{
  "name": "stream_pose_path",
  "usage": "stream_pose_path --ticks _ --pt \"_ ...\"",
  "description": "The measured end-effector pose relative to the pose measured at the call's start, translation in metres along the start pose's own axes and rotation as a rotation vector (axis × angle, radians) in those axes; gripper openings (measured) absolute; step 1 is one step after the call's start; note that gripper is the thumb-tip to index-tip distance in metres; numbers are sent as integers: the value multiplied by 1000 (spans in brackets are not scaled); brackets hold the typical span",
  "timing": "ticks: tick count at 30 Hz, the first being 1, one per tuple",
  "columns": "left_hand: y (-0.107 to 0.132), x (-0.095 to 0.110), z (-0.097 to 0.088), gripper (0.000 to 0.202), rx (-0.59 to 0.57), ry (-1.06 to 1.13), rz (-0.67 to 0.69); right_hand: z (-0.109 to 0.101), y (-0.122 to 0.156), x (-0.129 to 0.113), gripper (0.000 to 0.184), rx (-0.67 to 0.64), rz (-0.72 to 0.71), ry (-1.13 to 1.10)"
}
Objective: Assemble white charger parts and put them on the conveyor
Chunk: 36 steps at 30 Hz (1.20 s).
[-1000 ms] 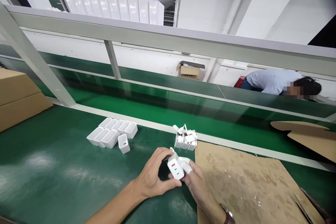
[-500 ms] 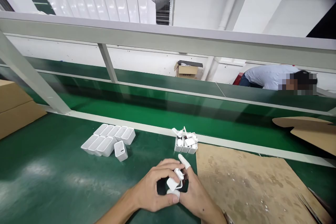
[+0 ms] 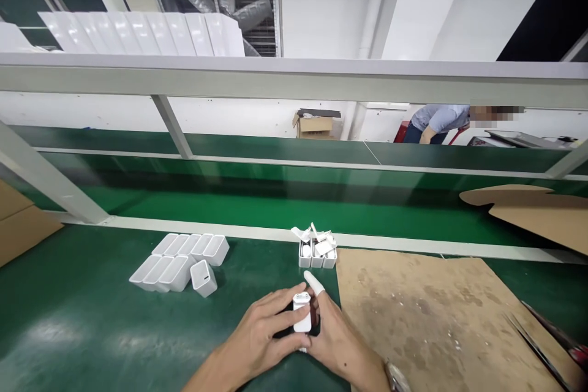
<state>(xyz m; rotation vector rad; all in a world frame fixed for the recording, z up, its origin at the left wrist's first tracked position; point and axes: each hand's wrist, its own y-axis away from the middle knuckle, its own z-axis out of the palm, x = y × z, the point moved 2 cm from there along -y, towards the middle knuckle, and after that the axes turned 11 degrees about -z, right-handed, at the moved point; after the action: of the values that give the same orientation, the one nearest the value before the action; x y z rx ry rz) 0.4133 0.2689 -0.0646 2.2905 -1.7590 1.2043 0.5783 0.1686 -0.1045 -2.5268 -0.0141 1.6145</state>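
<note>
In the middle at the front, my left hand point(image 3: 264, 326) is closed, its fingers and thumb on a small white plastic part point(image 3: 302, 313) that looks like a charger plug. My right hand point(image 3: 334, 332) curls round the same part from the other side; its inner fingers are partly hidden. A white finger cot point(image 3: 313, 282) covers one stretched-out finger of this hand. Just beyond, several small white pieces point(image 3: 325, 244) lie heaped in and on white box-shaped shells point(image 3: 316, 261). To the left, one white shell point(image 3: 203, 278) with a dark slot lies apart from the rows of open white shells point(image 3: 172, 274).
A stained cardboard sheet point(image 3: 413, 312) covers the right of the green table point(image 3: 101, 331), with tweezers point(image 3: 535, 343) on it. A metal frame bar point(image 3: 257, 234) runs along the table's far edge. Cardboard point(image 3: 25, 220) stands at far left. A person point(image 3: 436, 122) bends over in the background.
The white part has turned upright between my hands, its flat face now towards me. My left fingers have closed further over it. The view has tilted and shifted; the background person has moved.
</note>
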Motion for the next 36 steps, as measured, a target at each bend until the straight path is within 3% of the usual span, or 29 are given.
stream_pose_path --ticks 3,5,8,11,14,17,22,25,31,36 --pt "2 -4 2 30 39 142 -105 -14 2 1 84 -71 -36 -85" --pt "-2 -15 0 28 92 152 -196 -29 -1 8 76 -20 -69 -206" --pt "-20 -44 -12 27 176 120 -388 -55 -12 27 52 308 -75 -235" --pt "-45 -66 -23 25 183 200 -517 -70 -30 45 58 531 -53 -157" --pt "-62 -70 -20 22 186 256 -534 -69 -47 54 68 507 -50 -144" --pt "-62 -65 -5 28 250 305 -549 -59 -56 54 68 451 -68 -149" --pt "-53 -65 5 79 326 365 -602 -46 -60 56 75 419 -58 -146" --pt "-59 -73 -8 99 232 456 -671 -46 -62 59 78 399 -52 -150" --pt "-78 -90 -39 93 101 557 -753 -49 -62 56 78 410 -42 -136" --pt "-83 -93 -41 81 131 597 -753 -50 -57 53 86 400 -29 -101"
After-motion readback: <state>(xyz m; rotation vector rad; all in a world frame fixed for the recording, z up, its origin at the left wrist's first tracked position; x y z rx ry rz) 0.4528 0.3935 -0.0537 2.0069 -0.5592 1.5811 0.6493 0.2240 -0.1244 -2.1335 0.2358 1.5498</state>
